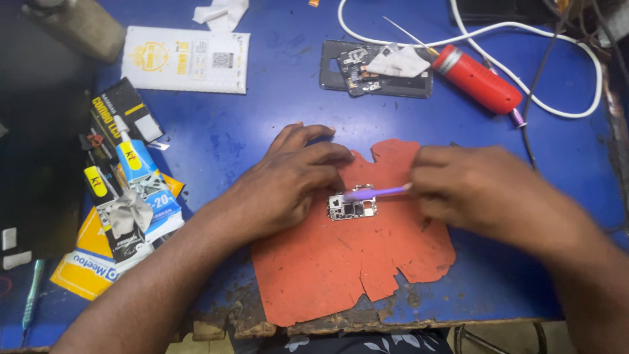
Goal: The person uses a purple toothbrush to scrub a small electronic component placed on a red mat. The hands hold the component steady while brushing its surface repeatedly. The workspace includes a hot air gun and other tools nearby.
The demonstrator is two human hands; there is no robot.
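While the small circuit board (352,205) is steadied on the torn orange mat (341,262) by the flat, open left hand (288,180), a purple tool (380,192) is gripped in the closed right hand (478,190) (blurred) and laid on it, work apparently underway.

Free room and obstacles on the blue table (262,124)

The near half of the orange mat (341,262) is bare. Packets (131,196) crowd the left, and the phone frame (377,69), red tool (475,78) and white cable (576,65) block the far right.
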